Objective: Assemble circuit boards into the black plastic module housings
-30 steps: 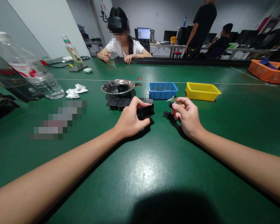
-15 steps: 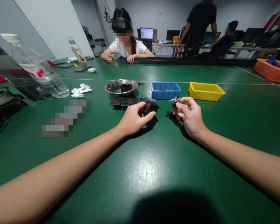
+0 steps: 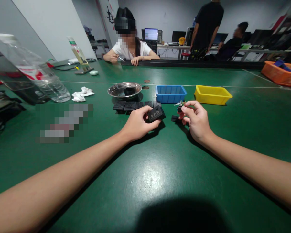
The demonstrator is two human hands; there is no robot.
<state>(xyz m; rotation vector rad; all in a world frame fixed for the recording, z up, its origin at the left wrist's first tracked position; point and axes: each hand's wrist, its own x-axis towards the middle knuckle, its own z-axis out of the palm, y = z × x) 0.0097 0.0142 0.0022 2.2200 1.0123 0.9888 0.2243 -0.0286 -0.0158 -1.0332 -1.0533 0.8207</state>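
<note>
Closed around a small black plastic case (image 3: 156, 114) marked "SPD" is my left hand (image 3: 138, 123), just above the table. My right hand (image 3: 199, 119) pinches a small electronic part (image 3: 180, 106) with a black body, a clear piece and a bit of green; its exact kind is too small to tell. Below those fingertips a flat black piece (image 3: 175, 118) lies on the table. Behind my left hand stands a row of several black plastic cases (image 3: 129, 105), partly hidden by the hand.
A steel bowl (image 3: 111, 94) holding a black piece, a blue bin (image 3: 171, 96) and a yellow bin (image 3: 212, 97) stand behind my hands. Bottles (image 3: 42, 76) and crumpled tissue (image 3: 82, 94) are at left. An orange basket (image 3: 278, 76) sits far right. Across the table sits a person (image 3: 133, 48).
My left hand has turned the black case so its lettered side faces me. My right hand keeps its pinch. The standing person in the background has lowered their arms.
</note>
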